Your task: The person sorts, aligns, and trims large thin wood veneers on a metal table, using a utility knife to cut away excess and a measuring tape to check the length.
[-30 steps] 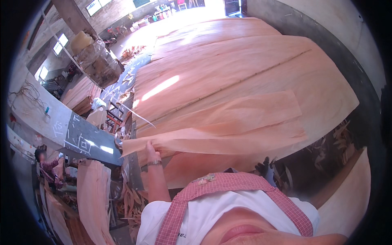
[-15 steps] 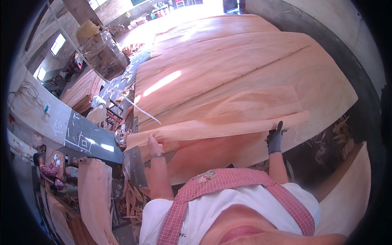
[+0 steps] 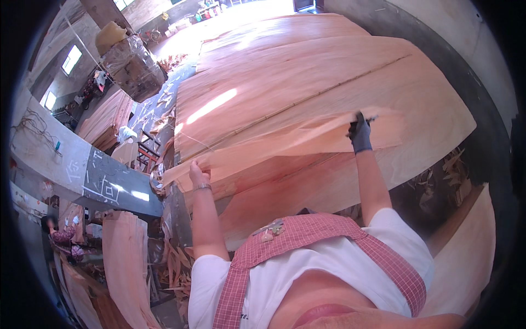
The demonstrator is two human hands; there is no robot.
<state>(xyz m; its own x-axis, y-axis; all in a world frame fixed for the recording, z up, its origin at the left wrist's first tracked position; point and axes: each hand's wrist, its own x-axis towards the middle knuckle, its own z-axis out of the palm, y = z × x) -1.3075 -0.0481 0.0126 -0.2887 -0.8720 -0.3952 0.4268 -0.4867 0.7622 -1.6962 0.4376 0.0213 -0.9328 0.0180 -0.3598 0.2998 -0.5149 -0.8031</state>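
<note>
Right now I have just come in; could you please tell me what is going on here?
A person is handling a thin, pale wood strip above a broad layer of large wood sheets. The bare left hand holds it near its left end. The gloved right hand is at the strip's right part, too blurred to show its exact grip. A long thin stick lies across the sheets, beyond the strip. Another person is at the far left.
</note>
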